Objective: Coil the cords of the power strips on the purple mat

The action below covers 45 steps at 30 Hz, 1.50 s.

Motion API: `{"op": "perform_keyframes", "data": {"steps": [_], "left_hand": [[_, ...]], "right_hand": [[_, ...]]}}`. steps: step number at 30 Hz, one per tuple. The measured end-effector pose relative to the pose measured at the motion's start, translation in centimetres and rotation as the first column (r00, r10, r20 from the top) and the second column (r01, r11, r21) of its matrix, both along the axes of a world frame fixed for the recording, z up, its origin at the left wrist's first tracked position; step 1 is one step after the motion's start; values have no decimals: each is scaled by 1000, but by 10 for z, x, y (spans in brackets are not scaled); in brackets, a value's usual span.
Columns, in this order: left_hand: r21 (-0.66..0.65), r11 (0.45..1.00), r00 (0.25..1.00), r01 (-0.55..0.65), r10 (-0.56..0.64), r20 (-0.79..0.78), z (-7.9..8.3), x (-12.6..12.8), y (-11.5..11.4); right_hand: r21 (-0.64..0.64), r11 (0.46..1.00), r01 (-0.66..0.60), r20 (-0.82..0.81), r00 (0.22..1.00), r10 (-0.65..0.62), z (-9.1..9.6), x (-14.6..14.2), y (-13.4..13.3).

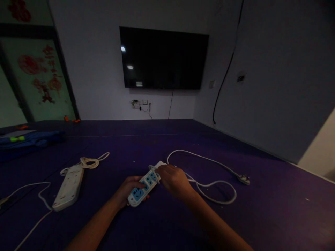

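A white power strip with blue socket faces (138,194) lies tilted in my left hand (130,188), whose fingers wrap round its near half, thumb on top. My right hand (172,177) is closed at the strip's far end, pinching its white cord (157,178), which loops across the strip there. From that end the rest of the cord (220,203) runs out to the right in loose curves on the purple surface. It ends in a plug (244,179). My right fingertips are partly hidden behind the hand.
A second white power strip (68,188) with a coiled cream cord (90,162) lies at left. Blue cloth (34,138) rests farther back. A television (164,59) hangs on the wall above outlets (144,102). A dark cable (222,82) runs down the right wall.
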<state>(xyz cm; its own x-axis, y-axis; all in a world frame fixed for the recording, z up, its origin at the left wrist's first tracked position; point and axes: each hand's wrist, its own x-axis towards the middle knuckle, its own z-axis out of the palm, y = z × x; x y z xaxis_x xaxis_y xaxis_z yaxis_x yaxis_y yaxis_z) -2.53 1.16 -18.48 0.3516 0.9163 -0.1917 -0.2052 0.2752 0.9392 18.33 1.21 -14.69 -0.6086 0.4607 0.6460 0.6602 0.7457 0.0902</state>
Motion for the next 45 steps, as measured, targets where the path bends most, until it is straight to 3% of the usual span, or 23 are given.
{"op": "perform_keyframes", "data": {"steps": [4, 8, 15, 24, 30, 36, 42, 45], "left_hand": [[12, 982, 979, -191, 190, 71, -1, 3, 1], [19, 965, 957, -263, 258, 134, 3, 3, 0], [-61, 928, 906, -369, 373, 201, 13, 8, -5], [-181, 886, 825, -427, 463, 324, 26, 9, -12], [-143, 951, 884, -276, 309, 350, 27, 4, -18], [-59, 992, 924, -113, 127, 361, 18, -4, -18], [23, 998, 915, 56, -60, 399, 5, -9, -16], [56, 989, 903, 139, -149, 402, 2, -11, -15]], "right_hand": [[22, 995, -98, -39, 994, 99, -15, -14, -6], [-5, 993, -115, -53, 992, 114, -27, -19, -2], [-105, 994, 41, -191, 980, -60, -30, -12, 11], [-324, 923, 209, -145, 953, -267, -28, -2, 19], [-366, 924, 109, -231, 951, -204, -29, 3, 21], [-377, 926, -5, -291, 950, -113, -36, -2, 20], [-456, 889, -42, -209, 976, -61, -40, -4, 21], [-473, 880, 44, -91, 991, -98, -38, -6, 21]]}}
